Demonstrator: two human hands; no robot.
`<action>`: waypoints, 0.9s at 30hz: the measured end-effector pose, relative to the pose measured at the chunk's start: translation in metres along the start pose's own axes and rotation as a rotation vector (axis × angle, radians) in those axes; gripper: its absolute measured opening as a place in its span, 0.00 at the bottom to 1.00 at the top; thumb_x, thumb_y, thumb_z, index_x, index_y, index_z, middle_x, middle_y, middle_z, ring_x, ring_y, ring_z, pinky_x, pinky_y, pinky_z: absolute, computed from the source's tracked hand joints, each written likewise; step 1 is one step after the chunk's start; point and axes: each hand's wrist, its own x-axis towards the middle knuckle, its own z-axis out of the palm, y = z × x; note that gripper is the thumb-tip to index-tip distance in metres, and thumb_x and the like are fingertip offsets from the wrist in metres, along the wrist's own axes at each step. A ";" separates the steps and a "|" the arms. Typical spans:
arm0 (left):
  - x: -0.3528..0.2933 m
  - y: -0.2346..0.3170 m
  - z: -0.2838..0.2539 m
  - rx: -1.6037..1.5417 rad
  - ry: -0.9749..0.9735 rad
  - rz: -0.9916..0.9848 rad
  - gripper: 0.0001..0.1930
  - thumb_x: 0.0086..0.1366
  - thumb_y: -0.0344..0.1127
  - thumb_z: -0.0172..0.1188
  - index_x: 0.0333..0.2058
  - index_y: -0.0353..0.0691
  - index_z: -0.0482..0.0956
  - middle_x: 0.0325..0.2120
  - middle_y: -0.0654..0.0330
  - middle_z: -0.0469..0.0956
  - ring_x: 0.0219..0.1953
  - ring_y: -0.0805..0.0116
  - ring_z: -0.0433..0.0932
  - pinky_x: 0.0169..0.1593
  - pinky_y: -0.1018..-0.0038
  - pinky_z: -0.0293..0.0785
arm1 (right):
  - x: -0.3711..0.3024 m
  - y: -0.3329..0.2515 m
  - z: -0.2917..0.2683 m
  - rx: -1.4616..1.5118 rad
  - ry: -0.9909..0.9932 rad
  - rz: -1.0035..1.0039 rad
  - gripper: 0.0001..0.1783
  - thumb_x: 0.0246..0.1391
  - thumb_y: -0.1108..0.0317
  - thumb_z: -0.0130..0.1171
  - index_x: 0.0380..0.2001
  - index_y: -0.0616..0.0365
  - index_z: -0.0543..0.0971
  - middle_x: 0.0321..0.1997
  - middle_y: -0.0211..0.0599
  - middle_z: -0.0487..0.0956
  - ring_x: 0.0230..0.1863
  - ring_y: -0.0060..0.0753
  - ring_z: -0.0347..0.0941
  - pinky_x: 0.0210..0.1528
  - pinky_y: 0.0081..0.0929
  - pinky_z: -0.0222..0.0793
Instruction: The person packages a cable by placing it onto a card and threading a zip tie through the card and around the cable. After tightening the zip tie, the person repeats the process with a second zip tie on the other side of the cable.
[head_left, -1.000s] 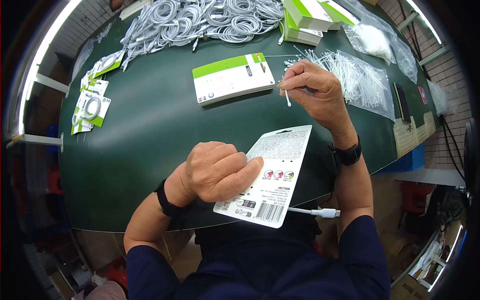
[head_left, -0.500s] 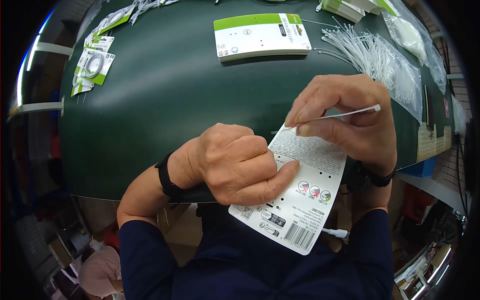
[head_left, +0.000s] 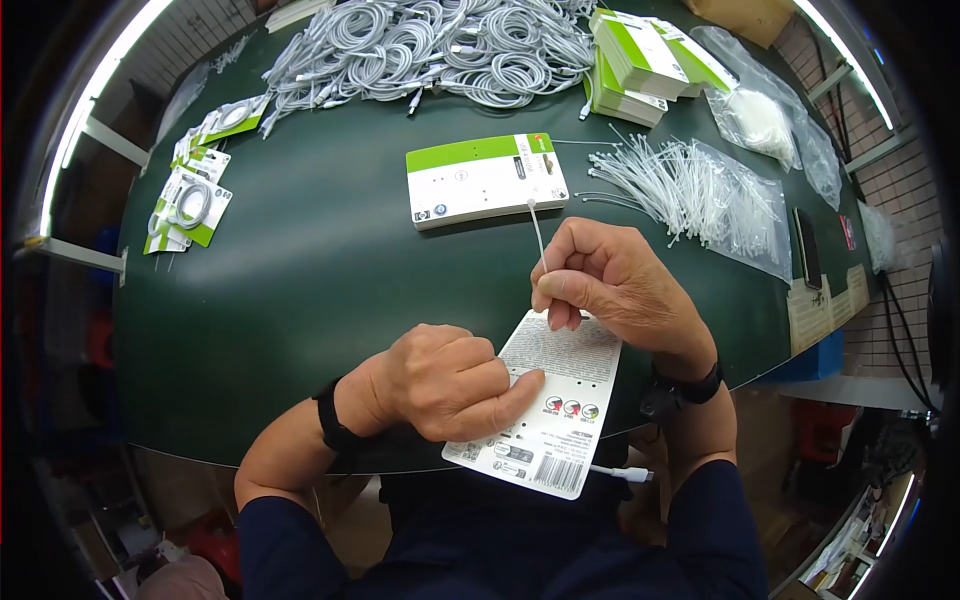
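Observation:
My left hand [head_left: 445, 385] grips the left edge of a printed white card [head_left: 560, 420], its thumb stretched over the face and its other fingers curled. The card lies tilted in front of me, with several small punched holes. Above its top end my right hand [head_left: 620, 285] pinches a thin white cable tie [head_left: 540, 236] between thumb and fingertips; the tie's head points away from me. A white cable plug [head_left: 630, 474] sticks out from behind the card's lower right edge; the rest of that cable is hidden.
Ahead lies a stack of green-and-white cards [head_left: 485, 185] on the dark green table [head_left: 290, 270]. Loose cable ties [head_left: 680, 195] spill from a clear bag to its right. Coiled grey cables [head_left: 430, 50] and more card stacks [head_left: 640, 60] are at the back. Carded cables [head_left: 190, 205] lie far left.
The view has tilted up, bringing the coiled cables into sight. My right hand has turned, so the tie's head points away from me instead of right. My left hand keeps its grip on the card.

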 end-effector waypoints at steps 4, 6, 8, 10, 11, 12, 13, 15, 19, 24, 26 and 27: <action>0.000 0.002 0.000 0.006 -0.002 -0.005 0.16 0.52 0.33 0.67 0.40 0.33 0.83 0.17 0.70 0.65 0.16 0.78 0.66 0.16 0.78 0.60 | 0.001 0.003 0.007 -0.205 0.145 -0.052 0.04 0.69 0.75 0.57 0.37 0.63 0.77 0.32 0.35 0.82 0.28 0.17 0.77 0.32 0.16 0.75; 0.001 0.002 -0.001 -0.003 -0.009 -0.012 0.16 0.52 0.33 0.67 0.40 0.34 0.83 0.17 0.70 0.65 0.16 0.78 0.67 0.16 0.78 0.61 | 0.001 0.006 0.009 -0.279 0.201 -0.079 0.05 0.69 0.74 0.57 0.37 0.63 0.77 0.31 0.34 0.82 0.28 0.16 0.76 0.32 0.16 0.75; 0.001 -0.001 -0.001 0.003 -0.005 -0.004 0.16 0.51 0.33 0.67 0.40 0.34 0.83 0.17 0.71 0.65 0.17 0.78 0.67 0.16 0.78 0.60 | 0.003 0.005 0.008 -0.363 0.239 -0.146 0.04 0.70 0.74 0.57 0.38 0.63 0.78 0.31 0.32 0.82 0.28 0.15 0.75 0.32 0.16 0.75; 0.000 -0.002 0.000 -0.005 -0.007 -0.021 0.16 0.51 0.33 0.67 0.40 0.34 0.83 0.17 0.71 0.65 0.17 0.78 0.67 0.16 0.78 0.60 | 0.005 0.006 0.008 -0.392 0.247 -0.162 0.05 0.70 0.73 0.56 0.39 0.63 0.78 0.32 0.32 0.82 0.28 0.15 0.75 0.32 0.16 0.74; 0.001 -0.002 -0.001 -0.004 0.003 -0.010 0.16 0.50 0.33 0.67 0.39 0.34 0.83 0.18 0.71 0.65 0.17 0.78 0.67 0.17 0.78 0.60 | 0.005 0.006 0.009 -0.382 0.256 -0.207 0.04 0.69 0.74 0.57 0.39 0.63 0.79 0.32 0.32 0.82 0.29 0.15 0.75 0.32 0.16 0.74; 0.002 -0.002 -0.001 -0.004 0.014 0.001 0.16 0.50 0.33 0.67 0.38 0.34 0.83 0.18 0.71 0.65 0.17 0.78 0.67 0.17 0.78 0.60 | 0.004 0.006 0.010 -0.371 0.266 -0.251 0.04 0.68 0.75 0.58 0.39 0.64 0.80 0.32 0.33 0.82 0.29 0.15 0.75 0.31 0.17 0.74; 0.003 -0.001 -0.001 -0.003 0.025 0.011 0.16 0.49 0.33 0.67 0.38 0.34 0.83 0.18 0.71 0.64 0.17 0.79 0.66 0.17 0.79 0.59 | 0.003 0.006 0.012 -0.359 0.276 -0.295 0.03 0.67 0.76 0.58 0.39 0.64 0.80 0.32 0.34 0.82 0.30 0.15 0.75 0.31 0.17 0.74; 0.001 -0.001 -0.002 0.007 0.018 0.012 0.16 0.48 0.34 0.67 0.37 0.34 0.83 0.18 0.71 0.64 0.17 0.79 0.66 0.17 0.79 0.59 | 0.001 0.002 0.015 -0.283 0.222 -0.302 0.02 0.65 0.78 0.60 0.38 0.65 0.81 0.32 0.35 0.82 0.31 0.16 0.76 0.31 0.17 0.74; 0.000 0.000 0.000 0.026 0.030 0.049 0.16 0.46 0.35 0.67 0.36 0.35 0.83 0.18 0.71 0.64 0.18 0.79 0.65 0.17 0.79 0.58 | -0.008 -0.005 0.023 -0.094 0.122 -0.317 0.02 0.57 0.82 0.66 0.34 0.65 0.83 0.33 0.38 0.83 0.32 0.20 0.78 0.32 0.19 0.76; 0.000 0.003 0.002 0.019 0.050 0.054 0.17 0.45 0.36 0.67 0.35 0.35 0.84 0.18 0.71 0.64 0.18 0.79 0.64 0.17 0.80 0.57 | -0.013 -0.005 0.028 -0.109 0.078 -0.320 0.06 0.49 0.85 0.70 0.29 0.65 0.83 0.33 0.40 0.83 0.33 0.25 0.81 0.34 0.20 0.78; -0.001 0.003 0.003 0.018 0.053 0.055 0.17 0.45 0.36 0.67 0.35 0.35 0.84 0.18 0.71 0.64 0.18 0.79 0.64 0.17 0.80 0.57 | -0.014 -0.005 0.026 -0.177 0.074 -0.334 0.07 0.48 0.85 0.71 0.29 0.65 0.83 0.32 0.40 0.83 0.33 0.26 0.82 0.34 0.20 0.79; 0.000 0.004 0.003 0.009 0.054 0.049 0.17 0.45 0.36 0.67 0.35 0.35 0.84 0.18 0.71 0.64 0.18 0.79 0.64 0.17 0.80 0.57 | -0.014 -0.006 0.024 -0.226 0.040 -0.339 0.07 0.48 0.85 0.71 0.29 0.65 0.83 0.32 0.40 0.84 0.33 0.26 0.82 0.34 0.20 0.79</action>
